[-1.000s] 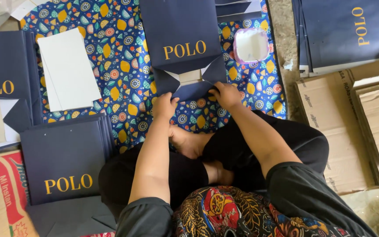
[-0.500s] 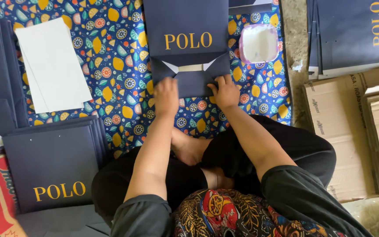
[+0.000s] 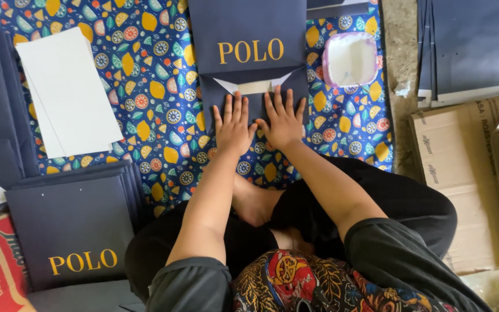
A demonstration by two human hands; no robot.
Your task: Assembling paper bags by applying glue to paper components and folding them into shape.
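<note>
Navy paper bag (image 3: 248, 34) — laid flat on the fruit-patterned mat (image 3: 151, 92), folded bottom flaps pressed down by left hand (image 3: 233, 124) and right hand (image 3: 283, 120), fingers spread, palms flat. White paper sheets (image 3: 67, 92) — placed well to the left.

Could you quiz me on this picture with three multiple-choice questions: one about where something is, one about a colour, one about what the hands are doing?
1. Where is the stack of white sheets?
A. left of the hands
B. on the cardboard
C. on the person's lap

2. What colour is the bag being worked on?
A. red
B. dark blue
C. white

3. How are the left hand and right hand?
A. lifted
B. pressed flat
C. fists

A: they lie on the patterned cloth, left. B: dark blue paper. B: fingers spread on the folded flap.
</note>
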